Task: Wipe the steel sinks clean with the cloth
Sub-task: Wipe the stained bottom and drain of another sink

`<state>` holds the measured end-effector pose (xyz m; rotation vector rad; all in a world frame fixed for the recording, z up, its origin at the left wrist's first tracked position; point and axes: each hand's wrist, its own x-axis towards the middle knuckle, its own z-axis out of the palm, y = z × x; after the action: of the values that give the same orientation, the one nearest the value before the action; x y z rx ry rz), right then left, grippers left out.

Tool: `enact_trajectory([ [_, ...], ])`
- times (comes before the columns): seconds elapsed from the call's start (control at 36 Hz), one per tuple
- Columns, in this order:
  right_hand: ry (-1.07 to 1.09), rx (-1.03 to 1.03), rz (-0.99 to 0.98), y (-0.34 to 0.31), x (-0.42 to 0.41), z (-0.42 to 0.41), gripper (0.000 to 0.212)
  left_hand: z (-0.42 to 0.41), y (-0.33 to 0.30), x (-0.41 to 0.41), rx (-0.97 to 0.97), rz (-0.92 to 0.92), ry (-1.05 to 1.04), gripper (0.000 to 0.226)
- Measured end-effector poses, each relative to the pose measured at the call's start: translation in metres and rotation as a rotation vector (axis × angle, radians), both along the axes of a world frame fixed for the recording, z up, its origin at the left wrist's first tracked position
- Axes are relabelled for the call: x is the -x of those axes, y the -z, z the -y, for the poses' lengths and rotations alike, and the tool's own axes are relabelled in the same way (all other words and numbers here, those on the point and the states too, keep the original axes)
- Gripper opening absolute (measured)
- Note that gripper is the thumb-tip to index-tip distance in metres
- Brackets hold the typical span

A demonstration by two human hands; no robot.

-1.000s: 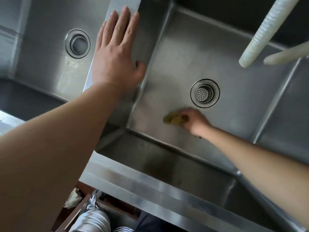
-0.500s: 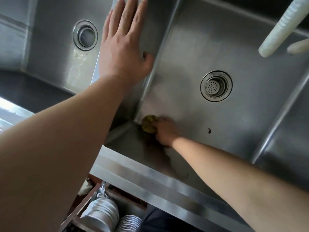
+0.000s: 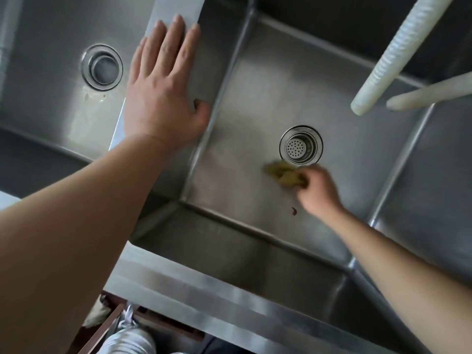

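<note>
A: Steel fills nearly everything: the deep right-hand stainless steel sink basin (image 3: 255,103), square-cornered and dull grey, takes the middle, and a second left-hand steel basin (image 3: 51,72) sits toward nine o'clock, parted from it by a flat steel dividing ledge (image 3: 176,6).

B: And the arms?

A: The left forearm comes up from seven o'clock, and the left hand (image 3: 163,88) lies palm down on that ledge, fingers straight and close together pointing to twelve, thumb hooked over the edge into the right basin. It grasps nothing. The right forearm reaches in from four o'clock, down to the basin floor.

B: What does the right hand (image 3: 316,187) do?

A: Its fingers are curled round a crumpled olive-yellow cloth (image 3: 283,172), bunched into a small wad and pressed on the floor of the right basin. The wad is blurred.

B: Where exactly?

A: Just at seven o'clock of the round perforated steel drain strainer (image 3: 301,145), its far edge touching or nearly touching the strainer's rim; I cannot tell which.

B: Anything else?

A: Two pale ribbed plastic hoses (image 3: 398,52) hang in from one to two o'clock. The left basin has its own round open steel drain (image 3: 102,66). A tiny dark red scrap (image 3: 294,211) lies on the floor at six o'clock of the cloth, just beside the wrist.
</note>
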<state>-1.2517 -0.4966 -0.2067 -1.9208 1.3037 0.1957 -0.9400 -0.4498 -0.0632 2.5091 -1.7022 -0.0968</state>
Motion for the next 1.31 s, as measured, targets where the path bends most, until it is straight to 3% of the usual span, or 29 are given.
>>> enact_trajectory([
  [0.11,0.346,0.281,-0.195,0.001,0.032,0.057,0.028,0.001,0.000,0.000,0.003,-0.001,0.005,0.089],
  [0.28,0.659,0.028,-0.427,0.034,0.030,0.051,0.046,0.001,0.001,0.000,0.010,-0.006,0.001,0.089],
  [0.36,0.521,-0.041,-0.477,0.032,-0.008,0.013,0.046,0.001,0.001,0.000,0.009,-0.017,0.000,0.089],
  [0.47,0.103,-0.167,-0.323,0.028,-0.061,-0.024,0.044,0.001,-0.001,0.000,-0.006,-0.021,0.002,0.091],
  [0.53,0.103,-0.221,-0.234,0.028,-0.078,-0.027,0.040,0.001,-0.001,0.000,-0.010,-0.019,-0.002,0.091],
  [0.64,0.420,-0.267,-0.067,0.022,-0.087,-0.015,0.028,0.002,-0.001,0.000,-0.002,-0.020,0.000,0.090],
  [0.72,0.521,-0.077,-0.043,0.016,-0.060,-0.001,0.023,0.001,-0.001,-0.001,0.006,-0.029,-0.001,0.090],
  [0.83,0.667,0.112,-0.272,0.015,0.017,-0.001,0.032,0.001,-0.002,0.000,-0.012,-0.031,0.004,0.092],
  [0.94,1.023,-0.137,-0.596,0.021,0.080,-0.045,0.054,0.000,-0.006,0.003,-0.022,-0.038,-0.013,0.092],
  [1.0,1.191,-0.321,-0.556,0.033,0.081,-0.070,0.060,0.001,-0.009,0.005,-0.030,-0.040,-0.019,0.091],
  [1.08,1.271,-0.506,-0.420,0.057,0.071,-0.084,0.055,0.002,-0.011,0.007,-0.040,-0.042,-0.032,0.090],
  [1.14,1.343,-0.604,-0.254,0.056,0.039,-0.076,0.031,0.002,-0.011,0.006,-0.033,-0.040,-0.036,0.090],
  [1.19,1.585,-0.575,-0.062,0.050,-0.002,-0.062,0.015,0.003,-0.012,0.006,-0.028,-0.030,-0.033,0.090],
  [1.31,1.662,-0.832,0.169,0.042,-0.069,-0.024,0.034,0.003,-0.008,0.004,-0.024,-0.023,-0.034,0.090],
])
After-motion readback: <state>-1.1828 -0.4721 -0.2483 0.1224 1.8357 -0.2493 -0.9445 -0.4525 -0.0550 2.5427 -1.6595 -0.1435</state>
